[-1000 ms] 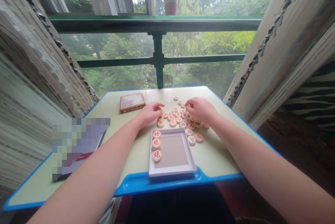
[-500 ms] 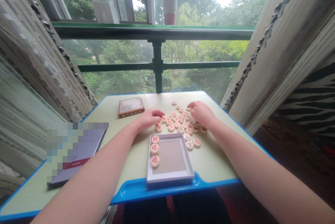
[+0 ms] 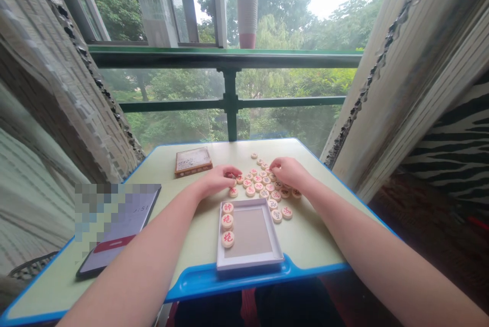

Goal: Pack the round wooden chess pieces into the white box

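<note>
Several round wooden chess pieces [image 3: 263,187] with red and dark characters lie scattered on the pale green table [image 3: 183,215]. My left hand [image 3: 218,180] rests at the left edge of the pile, fingers curled with the tips on a piece. My right hand [image 3: 289,171] lies over the pile's right side, fingers bent and pinching at a piece. Closer to me sits a shallow white box tray [image 3: 250,261]. Three red-lettered pieces [image 3: 227,222] stand in a column along its left wall.
A small wooden box lid [image 3: 193,161] lies at the back left of the table. A phone [image 3: 114,230] lies near the left front. The table has a raised blue rim [image 3: 237,278]. A green railing and window stand behind; bamboo blinds hang on both sides.
Both hands have stayed on the pile, the right one drawing slightly nearer the middle. The view has tilted up a little. The three pieces in the tray have not moved.
</note>
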`<state>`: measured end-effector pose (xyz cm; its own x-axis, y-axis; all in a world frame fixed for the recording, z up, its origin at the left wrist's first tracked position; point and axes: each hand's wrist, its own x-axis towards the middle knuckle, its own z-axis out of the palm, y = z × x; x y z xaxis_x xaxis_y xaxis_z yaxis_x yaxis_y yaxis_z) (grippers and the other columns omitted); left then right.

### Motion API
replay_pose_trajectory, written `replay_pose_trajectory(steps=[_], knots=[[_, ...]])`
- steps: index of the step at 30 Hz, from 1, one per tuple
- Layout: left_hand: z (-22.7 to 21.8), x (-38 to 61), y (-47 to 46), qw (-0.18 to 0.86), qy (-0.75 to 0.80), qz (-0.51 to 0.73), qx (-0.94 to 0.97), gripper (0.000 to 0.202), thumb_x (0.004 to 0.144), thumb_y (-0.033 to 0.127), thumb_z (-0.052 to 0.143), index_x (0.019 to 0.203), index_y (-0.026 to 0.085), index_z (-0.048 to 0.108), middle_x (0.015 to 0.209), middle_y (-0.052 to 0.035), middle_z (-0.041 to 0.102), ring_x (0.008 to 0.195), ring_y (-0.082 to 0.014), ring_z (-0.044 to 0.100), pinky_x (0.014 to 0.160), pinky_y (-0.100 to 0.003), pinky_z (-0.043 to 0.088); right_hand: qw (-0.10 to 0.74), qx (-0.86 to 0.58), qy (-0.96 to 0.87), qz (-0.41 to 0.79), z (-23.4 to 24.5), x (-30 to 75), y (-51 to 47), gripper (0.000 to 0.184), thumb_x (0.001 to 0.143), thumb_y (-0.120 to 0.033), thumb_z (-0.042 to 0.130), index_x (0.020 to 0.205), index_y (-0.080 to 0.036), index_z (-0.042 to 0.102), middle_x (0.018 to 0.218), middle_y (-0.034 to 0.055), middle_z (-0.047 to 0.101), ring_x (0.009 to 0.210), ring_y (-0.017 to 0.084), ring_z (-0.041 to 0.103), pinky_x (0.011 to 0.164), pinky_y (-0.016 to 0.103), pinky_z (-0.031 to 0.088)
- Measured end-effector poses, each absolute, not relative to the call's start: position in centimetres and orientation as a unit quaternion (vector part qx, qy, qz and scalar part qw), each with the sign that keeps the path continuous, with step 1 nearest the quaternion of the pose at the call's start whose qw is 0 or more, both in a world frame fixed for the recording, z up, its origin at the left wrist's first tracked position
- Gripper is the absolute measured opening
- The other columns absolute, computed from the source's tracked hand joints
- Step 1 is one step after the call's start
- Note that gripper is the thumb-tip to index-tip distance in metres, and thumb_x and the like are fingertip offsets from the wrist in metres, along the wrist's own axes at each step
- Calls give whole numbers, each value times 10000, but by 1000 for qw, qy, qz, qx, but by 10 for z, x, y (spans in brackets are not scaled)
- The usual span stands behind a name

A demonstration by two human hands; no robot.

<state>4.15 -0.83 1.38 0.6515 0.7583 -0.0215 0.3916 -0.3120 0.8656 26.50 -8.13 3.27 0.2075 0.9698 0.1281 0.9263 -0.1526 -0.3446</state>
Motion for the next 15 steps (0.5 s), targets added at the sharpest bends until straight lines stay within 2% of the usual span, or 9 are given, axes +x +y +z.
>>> replay_pose_trajectory(steps=[5, 11, 15], knots=[[13, 43, -8, 443, 379, 217, 783, 377, 590, 167, 547, 951, 144, 654, 922, -68, 649, 862, -199, 584, 790, -316, 450, 169, -746, -644, 28, 38, 263, -86, 234, 754, -227, 483, 881, -204, 678, 928, 51, 678, 810, 161, 588, 647, 221, 391], [12, 44, -8, 440, 380, 210, 786, 335, 620, 229, 594, 938, 142, 654, 963, -72, 666, 887, -199, 590, 800, -294, 446, 173, -733, -657, 16, 43, 258, -91, 213, 750, -281, 486, 801, -212, 681, 842, 30, 681, 734, 149, 577, 559, 218, 353], [14, 43, -10, 422, 391, 204, 792, 339, 637, 292, 609, 941, 151, 660, 924, -61, 674, 865, -191, 593, 786, -286, 446, 173, -681, -711, 12, 40, 253, -93, 205, 759, -251, 481, 774, -220, 683, 816, 19, 668, 732, 141, 567, 600, 218, 370]])
